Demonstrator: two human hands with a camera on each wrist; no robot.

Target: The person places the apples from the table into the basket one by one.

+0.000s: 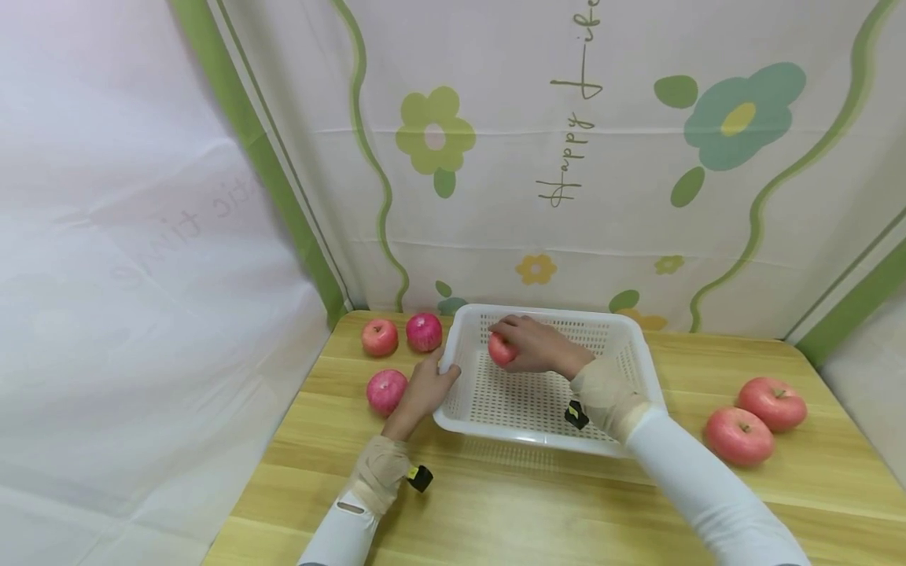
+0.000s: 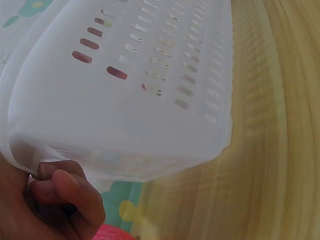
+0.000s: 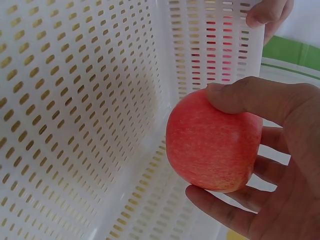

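Inside the white slotted basket (image 1: 640, 358), the right hand (image 1: 534, 344) grips a round pinkish-red apple (image 3: 214, 148) with fine pale streaks, thumb on top, fingers underneath. Just left of it, the left hand (image 1: 427, 385) pinches the basket's rim on the desk (image 1: 495, 503).

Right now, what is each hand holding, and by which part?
Right hand grips an apple around its sides, inside the basket. Left hand holds the basket's left rim.
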